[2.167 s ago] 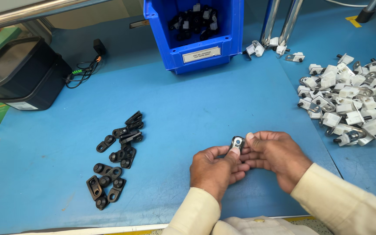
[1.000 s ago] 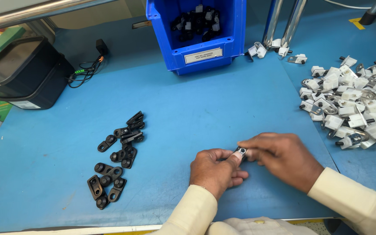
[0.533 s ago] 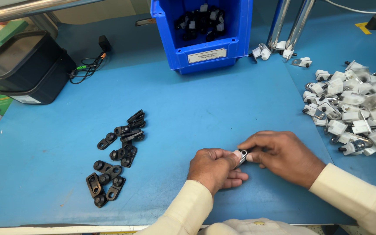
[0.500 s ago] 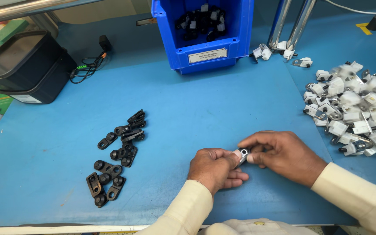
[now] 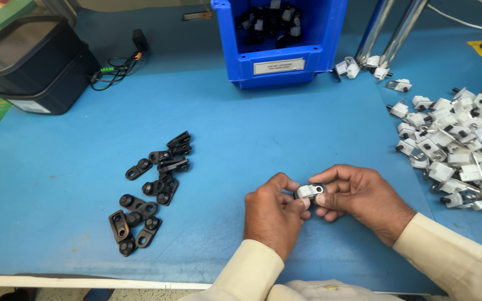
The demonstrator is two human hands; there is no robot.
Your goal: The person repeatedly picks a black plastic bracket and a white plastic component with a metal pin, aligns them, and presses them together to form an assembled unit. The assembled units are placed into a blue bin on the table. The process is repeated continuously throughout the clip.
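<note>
The small white and black clip [image 5: 311, 191] is sitting just above the blue mat [image 5: 263, 128], pinched between both hands: the left hand [image 5: 274, 214] is gripping its near end, the right hand [image 5: 364, 195] is closing round the far end. Fingertip hold only (little margin); the piece is likely to slip and drop. Black tabs [image 5: 149, 192] are lying scattered to the left, white clips [image 5: 458, 145] are piling at right, and a blue bin [image 5: 280, 39] is standing behind.
</note>
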